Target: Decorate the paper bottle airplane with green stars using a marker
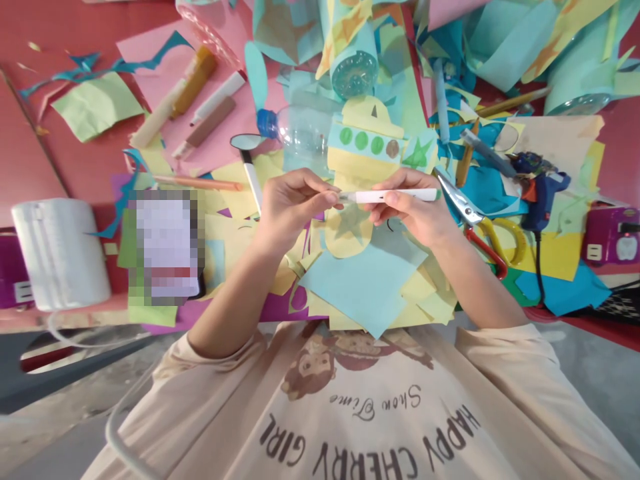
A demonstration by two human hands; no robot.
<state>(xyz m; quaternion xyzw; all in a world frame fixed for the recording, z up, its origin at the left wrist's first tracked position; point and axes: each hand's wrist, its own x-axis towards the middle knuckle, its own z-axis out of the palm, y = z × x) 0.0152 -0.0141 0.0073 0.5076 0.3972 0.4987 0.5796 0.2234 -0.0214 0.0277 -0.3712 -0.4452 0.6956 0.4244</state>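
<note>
My right hand [415, 208] is closed round a white marker [370, 196] with a green end, held level above the table. At the marker's other end, the fingertips of my left hand [295, 203] pinch a pale, partly see-through piece; whether it is a cap or the tip I cannot tell. Just beyond my hands lies a yellow paper boat [367, 133] with a light blue band, green ovals and one brown oval. Beneath the marker is a yellow paper piece with a grey-green star [349, 223]. Light blue paper [360, 283] lies closer to me.
Scissors [470, 213] and a blue glue gun [543, 200] lie at right. A clear plastic bottle [305, 130], several markers [213, 99] and paper scraps spread behind. At left are a phone [167, 243] and a white cylindrical case [63, 253].
</note>
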